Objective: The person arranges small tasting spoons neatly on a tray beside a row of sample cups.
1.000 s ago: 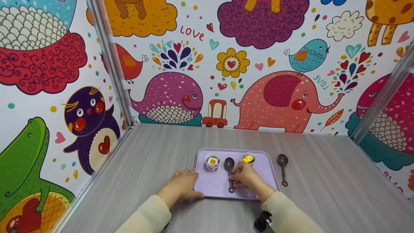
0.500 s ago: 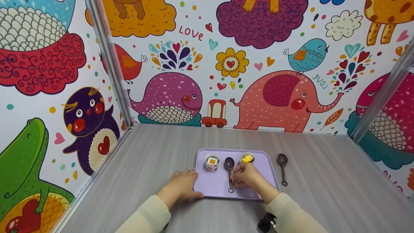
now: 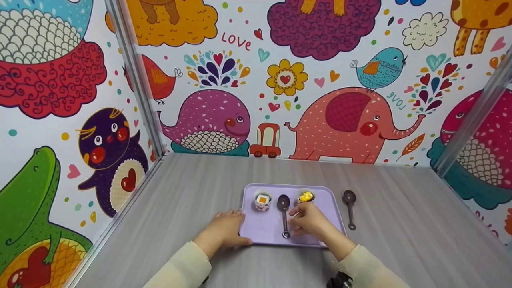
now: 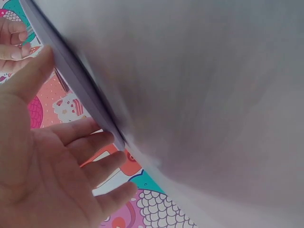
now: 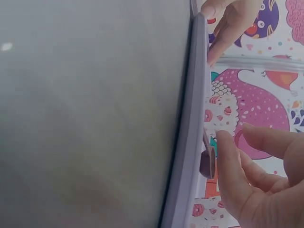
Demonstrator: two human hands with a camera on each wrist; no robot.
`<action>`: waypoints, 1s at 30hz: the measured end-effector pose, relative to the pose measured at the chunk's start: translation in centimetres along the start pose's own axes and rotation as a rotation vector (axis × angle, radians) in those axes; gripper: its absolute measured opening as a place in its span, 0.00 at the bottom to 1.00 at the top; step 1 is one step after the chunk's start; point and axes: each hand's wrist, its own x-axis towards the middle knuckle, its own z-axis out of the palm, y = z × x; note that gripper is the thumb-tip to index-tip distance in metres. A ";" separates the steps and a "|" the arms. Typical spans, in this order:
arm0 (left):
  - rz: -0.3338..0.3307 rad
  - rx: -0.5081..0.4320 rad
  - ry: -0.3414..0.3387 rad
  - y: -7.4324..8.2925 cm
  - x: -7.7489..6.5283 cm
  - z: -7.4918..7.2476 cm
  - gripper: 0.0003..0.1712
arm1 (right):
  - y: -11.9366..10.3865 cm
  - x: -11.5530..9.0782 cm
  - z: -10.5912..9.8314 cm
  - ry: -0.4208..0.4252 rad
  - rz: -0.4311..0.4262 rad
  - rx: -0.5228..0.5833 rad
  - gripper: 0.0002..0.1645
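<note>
"Spoon (image 3: 284, 213), found where?"
"Lay on purple tray (image 3: 256, 232), lower centre of frame, right of patterned cup (image 3: 263, 206)."
"Gripped anything with right hand (image 3: 309, 219)?"
"Gripped nothing; sat just beside spoon, fingers loosely bent, thumb and index slightly apart."
"With left hand (image 3: 226, 227)?"
"Touched tray's left edge, fingers fairly straight, thumb at near edge."

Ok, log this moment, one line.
left hand: touching tray; right hand: empty, beside spoon on tray; second spoon: right of tray
</note>
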 end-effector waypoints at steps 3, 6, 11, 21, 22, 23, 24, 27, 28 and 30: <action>0.001 0.005 0.001 0.0 0.0 0.0 0.49 | -0.1 -0.5 -0.3 -0.015 -0.010 0.000 0.14; 0.002 0.011 0.006 0.1 0.0 0.0 0.48 | -0.2 -1.1 -0.6 -0.026 -0.019 -0.004 0.15; -0.003 0.008 0.000 0.0 0.0 0.0 0.49 | -0.6 -1.8 -1.3 -0.038 -0.030 -0.011 0.16; 0.008 -0.004 0.003 0.0 -0.2 0.1 0.48 | -0.6 -3.1 -2.7 -0.063 -0.089 0.025 0.15; 0.010 -0.003 0.004 0.0 -0.2 0.1 0.48 | -0.6 -3.3 -2.9 -0.061 -0.092 0.021 0.15; 0.010 -0.001 0.003 0.0 -0.2 0.1 0.48 | -0.6 -3.5 -3.1 -0.056 -0.094 0.012 0.14; 0.009 0.001 0.001 0.0 -0.2 0.1 0.48 | -0.6 -3.6 -3.2 -0.051 -0.094 0.005 0.14; 0.001 -0.002 -0.007 0.0 -0.1 0.1 0.49 | -0.7 -3.9 -3.8 -0.038 -0.086 -0.013 0.14; -0.001 -0.003 -0.009 0.1 -0.1 0.1 0.49 | -0.8 -4.0 -4.0 -0.037 -0.084 -0.018 0.14; -0.008 -0.006 -0.015 0.1 0.0 0.1 0.49 | -0.8 -4.1 -4.4 -0.036 -0.086 -0.025 0.14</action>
